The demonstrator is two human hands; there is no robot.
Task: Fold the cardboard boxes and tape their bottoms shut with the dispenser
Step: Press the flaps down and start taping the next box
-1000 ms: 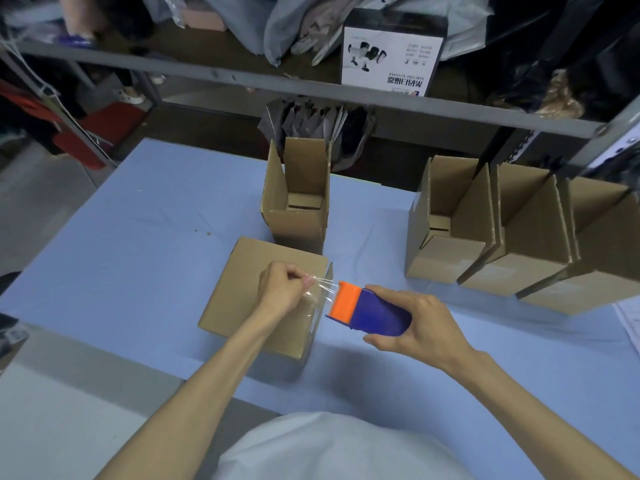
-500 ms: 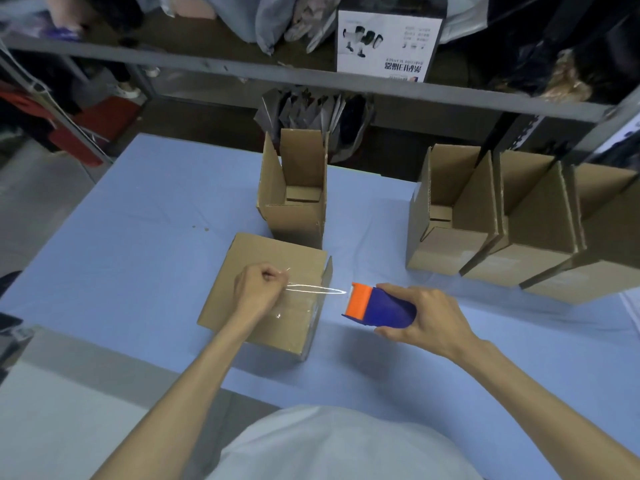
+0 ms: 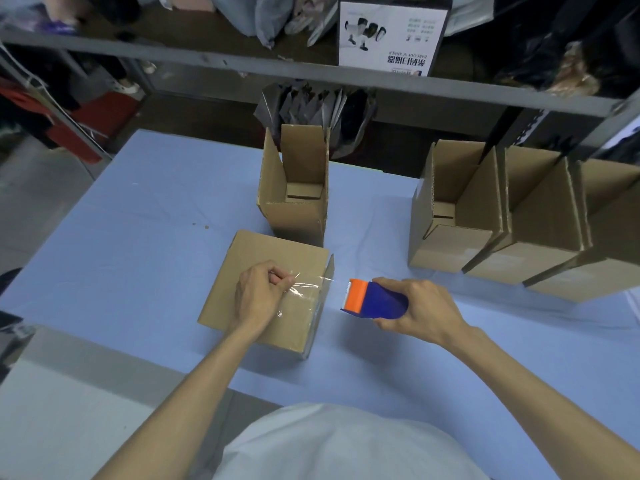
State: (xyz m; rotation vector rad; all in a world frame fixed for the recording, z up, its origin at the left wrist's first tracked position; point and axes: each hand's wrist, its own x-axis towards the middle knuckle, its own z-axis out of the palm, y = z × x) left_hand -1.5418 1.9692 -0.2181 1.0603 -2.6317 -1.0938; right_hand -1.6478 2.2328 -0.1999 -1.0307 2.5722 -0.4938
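Over box (image 3: 254, 263), L hand (image 3: 258, 299) pinches tape (image 3: 306, 289) from dispenser (image 3: 375, 301).

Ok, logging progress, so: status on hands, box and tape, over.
Left hand pinches tape end over upturned box. Right hand grips dispenser, off box's right edge, tape stretched between. Open box behind, not in the way.

We record a plain white fabric top (image 3: 346, 445) covering the torso. We record bare skin above the left hand (image 3: 258, 296) and right hand (image 3: 424, 306).
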